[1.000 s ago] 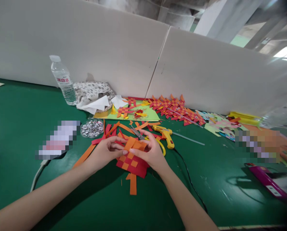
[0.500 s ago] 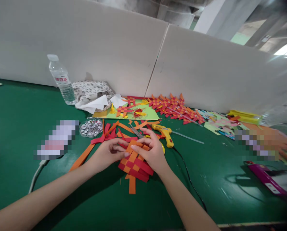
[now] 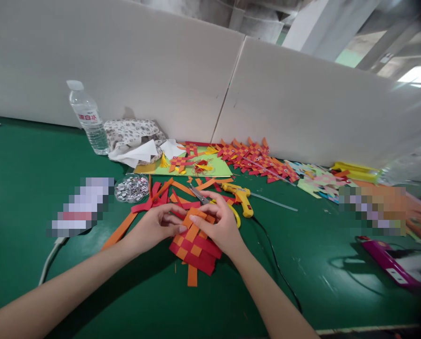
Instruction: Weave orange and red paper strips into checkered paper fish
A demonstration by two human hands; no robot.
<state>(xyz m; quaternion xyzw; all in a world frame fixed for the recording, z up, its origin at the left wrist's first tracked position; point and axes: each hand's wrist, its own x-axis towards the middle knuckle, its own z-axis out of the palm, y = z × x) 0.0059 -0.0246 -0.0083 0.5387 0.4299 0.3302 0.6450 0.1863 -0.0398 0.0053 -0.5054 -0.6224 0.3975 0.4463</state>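
Observation:
Between both hands is a woven piece of red and orange paper strips (image 3: 191, 249), its lower end fanning out with loose strip ends. My left hand (image 3: 160, 227) pinches its upper left edge with thumb and fingers. From the upper right, my right hand (image 3: 220, 220) grips it, the thumb lying on top of an orange strip and the other fingers behind. A single orange strip (image 3: 192, 276) sticks out below the weave. Just behind my right hand lie scissors with yellow handles (image 3: 237, 217), partly hidden by it.
Loose strips (image 3: 154, 197) lie beyond my hands, beside a dish of googly eyes (image 3: 132, 188). A yellow glue gun (image 3: 244, 197) trails a black cord. Finished woven fish (image 3: 256, 157) are piled by the partition (image 3: 154, 70). A water bottle (image 3: 88, 117) stands at the left.
The woven piece has tilted and shifted slightly in my hands, its lower red strips now lying closer together. Both hands keep their hold, and more of the yellow scissor handle shows.

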